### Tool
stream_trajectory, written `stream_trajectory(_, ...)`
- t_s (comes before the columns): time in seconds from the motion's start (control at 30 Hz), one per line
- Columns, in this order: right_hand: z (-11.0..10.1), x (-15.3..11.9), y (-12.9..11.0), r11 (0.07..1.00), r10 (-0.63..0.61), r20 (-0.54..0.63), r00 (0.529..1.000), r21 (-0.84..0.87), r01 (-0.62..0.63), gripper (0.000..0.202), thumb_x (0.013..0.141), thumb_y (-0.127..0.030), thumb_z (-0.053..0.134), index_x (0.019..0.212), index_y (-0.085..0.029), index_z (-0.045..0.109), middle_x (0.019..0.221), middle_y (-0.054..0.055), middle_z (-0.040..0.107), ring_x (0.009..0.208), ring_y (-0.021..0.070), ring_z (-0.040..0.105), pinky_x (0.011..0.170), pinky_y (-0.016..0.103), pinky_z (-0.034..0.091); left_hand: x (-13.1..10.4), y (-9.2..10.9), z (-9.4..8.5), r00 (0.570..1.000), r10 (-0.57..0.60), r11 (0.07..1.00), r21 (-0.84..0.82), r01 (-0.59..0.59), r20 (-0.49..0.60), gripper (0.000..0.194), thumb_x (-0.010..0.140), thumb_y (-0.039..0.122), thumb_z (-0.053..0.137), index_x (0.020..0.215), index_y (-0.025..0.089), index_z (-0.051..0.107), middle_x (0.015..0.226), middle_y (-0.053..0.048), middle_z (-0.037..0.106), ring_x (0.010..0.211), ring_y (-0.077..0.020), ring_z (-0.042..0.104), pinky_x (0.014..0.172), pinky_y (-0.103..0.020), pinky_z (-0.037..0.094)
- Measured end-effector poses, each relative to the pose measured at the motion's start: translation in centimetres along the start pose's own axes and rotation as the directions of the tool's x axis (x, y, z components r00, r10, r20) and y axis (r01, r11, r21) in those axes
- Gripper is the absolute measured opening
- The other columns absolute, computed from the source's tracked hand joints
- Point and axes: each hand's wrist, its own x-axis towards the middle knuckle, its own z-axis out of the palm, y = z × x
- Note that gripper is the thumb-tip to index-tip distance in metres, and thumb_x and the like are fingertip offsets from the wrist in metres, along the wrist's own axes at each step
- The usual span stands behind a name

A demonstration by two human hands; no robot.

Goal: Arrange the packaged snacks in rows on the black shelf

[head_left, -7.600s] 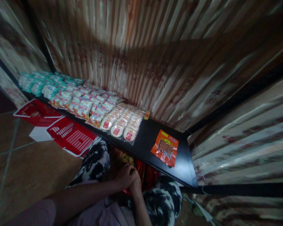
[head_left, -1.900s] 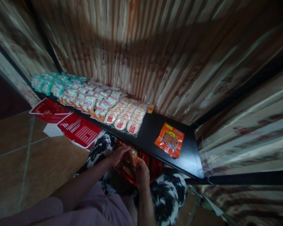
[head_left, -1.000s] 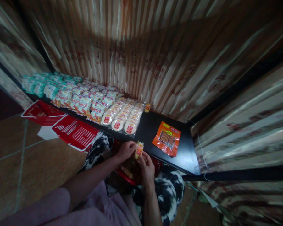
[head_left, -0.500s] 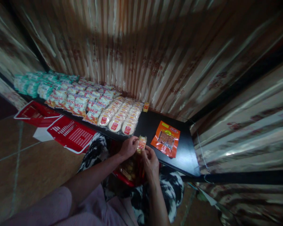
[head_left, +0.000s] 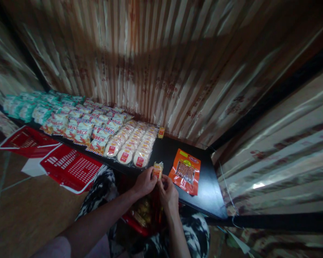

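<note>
Pointing long axis twd curtain (head_left: 150, 79), yellow pkt (head_left: 157, 170) clamped by L hand (head_left: 145, 182) & R hand (head_left: 169, 193) fingers

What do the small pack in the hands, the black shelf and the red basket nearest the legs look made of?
Small pack: probably thin plastic film, judging by its pale, crinkled-looking top end.
Black shelf: smooth, semi-gloss, with a pale sheen at its right end; painted metal or coated board, can't tell.
Red basket: likely moulded plastic, evenly coloured, with rows of slots.
</note>
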Motion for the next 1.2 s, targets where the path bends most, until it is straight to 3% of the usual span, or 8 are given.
stream_trajectory(0.13, 0.5, 0.9, 0.7, 0.999, 0.0, -0.022, 1.0, -0.04, -0.001, 0.038, 0.073, -0.045, 0.05, 0.095, -0.017, 0.061, 0.079, 0.006, 0.066, 0.06, 0.0164, 0.061, 0.057, 0.026, 0.046, 0.3, 0.5, 0.1, 1.0, -0.012, 1.0, -0.009, 0.012, -0.005, 0.04, 0.079, 0.019, 0.047, 0.119, 0.014, 0.05, 0.111, -0.011, 0.063, 0.1, -0.0213, 0.061, 0.087, -0.031, 0.047)
stream_trajectory(0.37, 1.2, 2.7, 2.1, 0.967, -0.17, -0.035, 0.985, -0.198, 0.16, 0.043, 0.076, -0.032, 0.044, 0.113, -0.012, 0.053, 0.084, 0.01, 0.065, 0.073, 0.0203, 0.061, 0.069, 0.032, 0.048, 1.0, 1.1, 0.3, 0.999, -0.017, 1.0, -0.011, 0.016, -0.038, 0.044, 0.078, 0.018, 0.045, 0.122, 0.012, 0.048, 0.118, -0.014, 0.06, 0.108, -0.0226, 0.057, 0.093, -0.032, 0.044)
stream_trajectory(0.6, 0.7, 4.7, 1.3, 0.905, -0.213, 0.091, 0.973, -0.356, 0.232, 0.028, 0.079, -0.025, 0.042, 0.095, -0.013, 0.061, 0.082, 0.012, 0.066, 0.075, 0.02, 0.061, 0.067, 0.028, 0.045, 1.7, 1.3, 0.5, 0.998, 0.025, 1.0, -0.012, -0.025, -0.056, 0.039, 0.079, 0.019, 0.045, 0.117, 0.01, 0.05, 0.113, -0.014, 0.061, 0.101, -0.0208, 0.059, 0.092, -0.032, 0.045)
stream_trajectory(0.83, 0.7, 6.8, 1.0, 0.934, -0.156, 0.068, 0.985, -0.314, 0.17, 0.02, 0.072, -0.025, 0.05, 0.086, -0.015, 0.06, 0.076, 0.01, 0.067, 0.068, 0.0188, 0.062, 0.059, 0.025, 0.044, 2.8, 2.0, 0.5, 0.997, 0.002, 1.0, -0.003, -0.003, -0.078, 0.041, 0.079, 0.02, 0.046, 0.119, 0.011, 0.049, 0.115, -0.015, 0.06, 0.108, -0.0235, 0.056, 0.095, -0.033, 0.043)
stream_trajectory(1.2, 1.2, 9.4, -0.7, 0.943, -0.044, 0.04, 0.998, -0.329, 0.055, 0.018, 0.074, -0.029, 0.05, 0.082, -0.016, 0.059, 0.066, 0.006, 0.064, 0.06, 0.0173, 0.058, 0.053, 0.024, 0.038, 5.3, 3.7, 0.2, 0.99, -0.089, 0.995, -0.045, 0.084, -0.114, 0.031, 0.077, 0.015, 0.046, 0.106, 0.013, 0.056, 0.106, -0.013, 0.064, 0.101, -0.0228, 0.058, 0.09, -0.032, 0.044)
